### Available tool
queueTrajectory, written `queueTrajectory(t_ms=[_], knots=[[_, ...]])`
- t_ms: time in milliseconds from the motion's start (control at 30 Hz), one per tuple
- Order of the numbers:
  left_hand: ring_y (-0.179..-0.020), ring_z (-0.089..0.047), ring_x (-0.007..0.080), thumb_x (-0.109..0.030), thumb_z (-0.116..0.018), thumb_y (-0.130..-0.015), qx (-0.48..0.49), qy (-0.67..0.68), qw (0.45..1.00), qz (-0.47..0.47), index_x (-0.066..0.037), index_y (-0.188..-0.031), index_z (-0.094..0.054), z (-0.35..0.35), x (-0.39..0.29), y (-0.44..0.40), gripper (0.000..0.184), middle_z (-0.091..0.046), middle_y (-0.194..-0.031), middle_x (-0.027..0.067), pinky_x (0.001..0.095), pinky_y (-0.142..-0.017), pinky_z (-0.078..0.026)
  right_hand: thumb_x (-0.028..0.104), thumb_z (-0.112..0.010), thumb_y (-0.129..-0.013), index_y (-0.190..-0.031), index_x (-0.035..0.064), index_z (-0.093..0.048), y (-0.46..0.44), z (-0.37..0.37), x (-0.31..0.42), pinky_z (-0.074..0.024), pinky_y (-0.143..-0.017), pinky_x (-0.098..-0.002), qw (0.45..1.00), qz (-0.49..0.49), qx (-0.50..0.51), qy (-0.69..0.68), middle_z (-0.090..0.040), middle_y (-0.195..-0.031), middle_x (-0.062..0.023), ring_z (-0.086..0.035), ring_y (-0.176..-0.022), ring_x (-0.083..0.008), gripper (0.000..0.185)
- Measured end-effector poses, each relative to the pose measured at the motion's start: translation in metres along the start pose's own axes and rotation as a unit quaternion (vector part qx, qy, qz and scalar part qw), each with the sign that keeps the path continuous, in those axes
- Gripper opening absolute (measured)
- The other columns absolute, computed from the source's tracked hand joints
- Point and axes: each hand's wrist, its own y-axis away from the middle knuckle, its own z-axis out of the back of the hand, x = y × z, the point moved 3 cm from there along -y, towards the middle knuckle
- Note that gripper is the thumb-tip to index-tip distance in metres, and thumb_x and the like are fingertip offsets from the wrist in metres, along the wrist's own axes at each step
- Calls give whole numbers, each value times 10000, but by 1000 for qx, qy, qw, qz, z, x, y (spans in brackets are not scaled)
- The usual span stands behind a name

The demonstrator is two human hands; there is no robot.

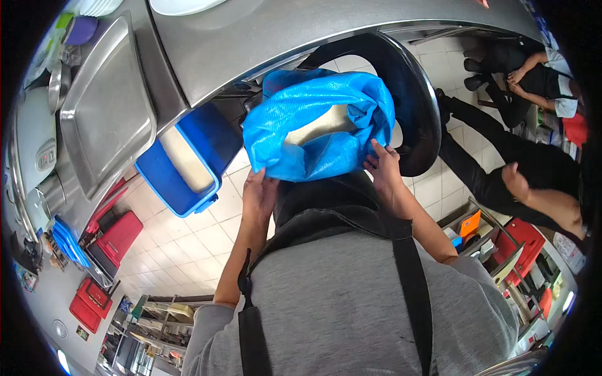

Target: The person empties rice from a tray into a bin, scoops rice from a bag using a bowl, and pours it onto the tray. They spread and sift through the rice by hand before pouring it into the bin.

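A blue woven plastic sack (326, 94) stands in front of me with its mouth spread wide and its rim rolled outward. Pale, whitish contents (323, 124) show inside; they look fine-grained, but I cannot tell what they are. My left hand (258, 191) pinches the near left edge of the sack. At the near right edge, my right hand (384, 164) has its fingers closed on the blue material. The bottom of the sack is hidden, and a black plastic chair (421, 94) curves around its far right side.
A blue bin (153, 172) with pale contents stands on the tiled floor to the left. Above it, a metal tray (106, 106) lies on the steel counter (251, 37). People in dark trousers (508, 144) are close on the right. Behind are shelves (166, 319).
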Motion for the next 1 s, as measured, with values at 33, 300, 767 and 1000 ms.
queueTrajectory(t_ms=[33,300,767,1000], knots=[[-1116,-595,297,-91,-466,-971,13,28,999,-7,39,-1272,-464,-6,-3,-5,328,-606,-1203,169,464,-1048,-426,254,-737,-832,-1319,52,-285,-9,1,-6,-467,-831,-407,999,-36,24,-29,-435,-1204,-133,-513,-997,-252,694],[-1054,-619,254,-209,-502,-951,38,138,990,15,-4,-1200,-542,2,-12,-44,325,-648,-1156,120,425,-1007,-447,395,-578,-949,-1431,94,-220,-49,-35,-33,-307,-1106,-549,953,-139,75,-257,-328,-1286,-184,-396,-1229,-384,672],[-1132,-582,328,-312,-507,-916,42,89,984,149,-8,-1276,-528,79,60,-63,471,-594,-1260,181,515,-1004,-441,290,-269,-1025,-1348,3,-439,-48,-36,-2,-252,-1142,-534,913,-120,231,-314,-465,-1410,-198,-438,-1296,-363,464],[-1136,-548,307,44,-559,-808,-193,-354,895,-191,-6,-1256,-507,64,11,-55,454,-567,-1200,160,407,-1007,-427,286,-270,-1009,-1370,-7,-432,-45,-21,18,-297,-1122,-526,945,-82,232,-217,-485,-1381,-216,-467,-1270,-358,493]])
